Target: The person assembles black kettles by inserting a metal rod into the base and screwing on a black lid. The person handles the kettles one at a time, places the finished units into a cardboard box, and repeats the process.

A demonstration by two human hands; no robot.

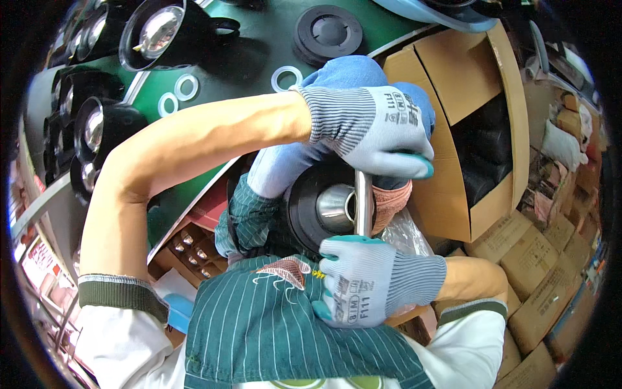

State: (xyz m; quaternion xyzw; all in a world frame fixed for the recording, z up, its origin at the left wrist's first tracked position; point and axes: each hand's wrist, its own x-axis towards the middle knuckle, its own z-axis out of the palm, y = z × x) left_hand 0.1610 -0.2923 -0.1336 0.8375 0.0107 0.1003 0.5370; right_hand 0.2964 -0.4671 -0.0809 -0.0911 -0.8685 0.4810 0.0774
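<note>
A shiny metal bar (363, 206) runs between my two gloved hands, over a black round part with a silver metal centre (335, 206) held low at my lap. My left hand (392, 136), in a grey glove with teal fingertips, is closed round the far end of the bar. Around its near end, close to my apron, my right hand (355, 280) is wrapped in a matching glove. The underside of the black part is hidden, and whether the bar touches its metal centre I cannot tell. An orange-pink cloth (391, 206) lies just right of the bar.
Black pots with shiny insides (159, 32) crowd the left of the green table (240, 48). White rings (186, 87) and a black disc (328, 34) lie on it. An open cardboard box (447, 139) holding black parts stands at right, near stacked cartons (544, 285).
</note>
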